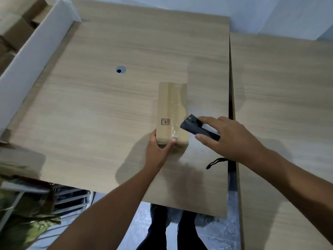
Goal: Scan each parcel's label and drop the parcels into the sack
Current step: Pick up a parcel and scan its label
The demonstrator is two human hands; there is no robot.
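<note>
Hands point(158, 152) point(228, 139) on parcel point(171, 109), scanner point(191, 126); wooden table point(108, 105)

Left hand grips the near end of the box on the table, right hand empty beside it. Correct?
One thing is off: the right hand is not empty. It holds a black scanner just right of the box. The rest stands: the left hand grips the near end of the box, which lies on the table. The head view shows it.

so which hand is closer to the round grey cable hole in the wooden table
Left. The left hand, gripping the brown cardboard parcel, lies toward the person and right of the round grey hole; the right hand, holding the black scanner, is farther right.
</note>
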